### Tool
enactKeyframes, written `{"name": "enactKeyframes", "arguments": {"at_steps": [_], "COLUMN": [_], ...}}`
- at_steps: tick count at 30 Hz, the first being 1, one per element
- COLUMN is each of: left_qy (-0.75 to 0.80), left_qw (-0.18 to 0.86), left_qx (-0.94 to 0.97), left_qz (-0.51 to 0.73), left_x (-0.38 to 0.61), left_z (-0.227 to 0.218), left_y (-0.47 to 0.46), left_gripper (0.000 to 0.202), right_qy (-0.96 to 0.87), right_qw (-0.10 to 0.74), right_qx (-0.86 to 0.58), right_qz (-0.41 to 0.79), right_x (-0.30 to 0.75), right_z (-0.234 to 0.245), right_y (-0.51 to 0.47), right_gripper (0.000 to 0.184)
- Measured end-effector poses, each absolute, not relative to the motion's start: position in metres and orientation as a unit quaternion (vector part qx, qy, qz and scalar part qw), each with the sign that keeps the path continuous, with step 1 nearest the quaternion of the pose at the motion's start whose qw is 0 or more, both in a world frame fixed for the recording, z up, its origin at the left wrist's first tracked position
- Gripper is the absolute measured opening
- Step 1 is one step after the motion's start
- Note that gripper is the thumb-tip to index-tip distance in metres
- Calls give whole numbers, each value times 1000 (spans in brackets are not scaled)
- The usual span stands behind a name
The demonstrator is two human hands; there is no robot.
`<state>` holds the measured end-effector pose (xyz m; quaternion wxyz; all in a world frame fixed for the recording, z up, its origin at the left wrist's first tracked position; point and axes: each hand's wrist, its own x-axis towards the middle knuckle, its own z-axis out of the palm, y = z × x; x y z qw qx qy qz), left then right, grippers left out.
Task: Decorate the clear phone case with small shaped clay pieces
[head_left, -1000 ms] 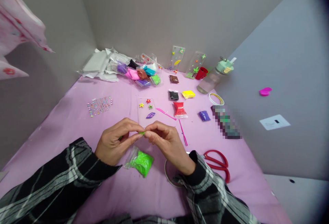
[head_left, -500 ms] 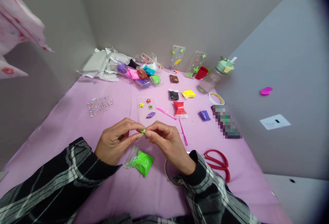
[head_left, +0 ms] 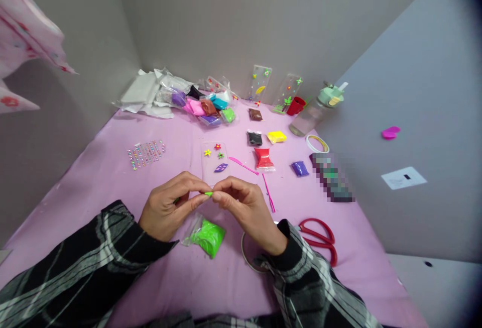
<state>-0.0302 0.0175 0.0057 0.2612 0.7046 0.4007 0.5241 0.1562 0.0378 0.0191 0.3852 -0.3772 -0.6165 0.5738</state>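
My left hand [head_left: 171, 207] and my right hand [head_left: 246, 210] meet above the pink table, fingertips pinched together on a tiny piece of green clay [head_left: 208, 194]. Just below them lies an open bag of bright green clay [head_left: 207, 237]. Beyond my fingers rests a clear phone case [head_left: 214, 161] decorated with small clay flowers and a purple leaf.
Red scissors [head_left: 320, 240] lie to my right, a tape ring [head_left: 251, 260] sits under my right wrist. Pink modelling tools [head_left: 268, 192], red [head_left: 263, 159], purple [head_left: 299, 168], yellow [head_left: 276, 137] and black [head_left: 254, 138] clay packs, a gem sticker sheet [head_left: 146, 153], a bottle [head_left: 314, 111] and several clay bags [head_left: 205, 104] lie farther back.
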Motion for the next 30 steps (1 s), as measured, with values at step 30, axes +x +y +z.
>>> {"name": "enactKeyframes", "arguments": {"at_steps": [30], "left_qy": [419], "left_qw": [242], "left_qx": [713], "left_qz": [507], "left_x": [-30], "left_z": [7], "left_y": [16], "left_gripper": [12], "right_qy": [-618], "right_qw": [382], "right_qx": [-383], "right_qz": [570], "right_x": [156], "right_z": [20], "right_y": [39], "right_gripper": [26]}}
